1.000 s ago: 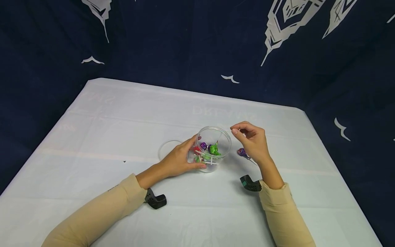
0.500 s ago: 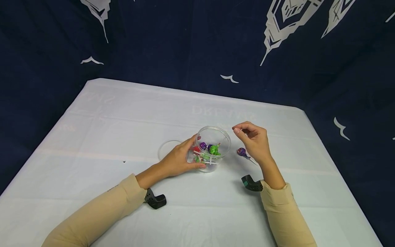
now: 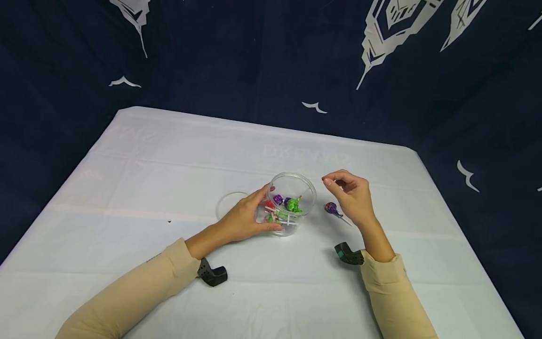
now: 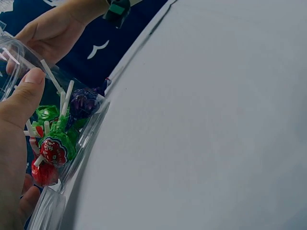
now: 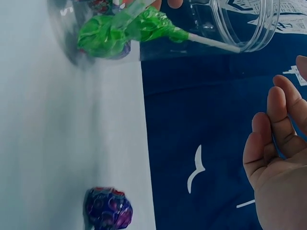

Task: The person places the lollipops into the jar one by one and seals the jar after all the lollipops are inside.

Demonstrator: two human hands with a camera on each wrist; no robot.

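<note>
My left hand [image 3: 242,220] grips a clear plastic jar [image 3: 292,230] from its left side, thumb in front. The jar's mouth is uncovered. Several wrapped lollipops lie inside, among them a green lollipop [image 3: 293,205], a purple lollipop [image 3: 277,199] and a red lollipop [image 4: 44,173]. To the right of the jar, my right hand [image 3: 352,195] hovers above the table with loosely curled fingers and nothing in them. Below it on the table lies a single purple lollipop [image 3: 331,207], its white stick pointing toward my right wrist; the right wrist view shows its wrapped head.
A round clear lid [image 3: 217,207] lies on the table just left of the jar, partly behind my left hand. A tiny dark speck [image 3: 169,221] is farther left. White cloth covers the table [image 3: 127,179], and a dark blue printed curtain [image 3: 237,61] hangs behind it.
My right hand has drifted slightly right and a little nearer to me, away from the jar's rim. The left hand and the jar stay in place.
</note>
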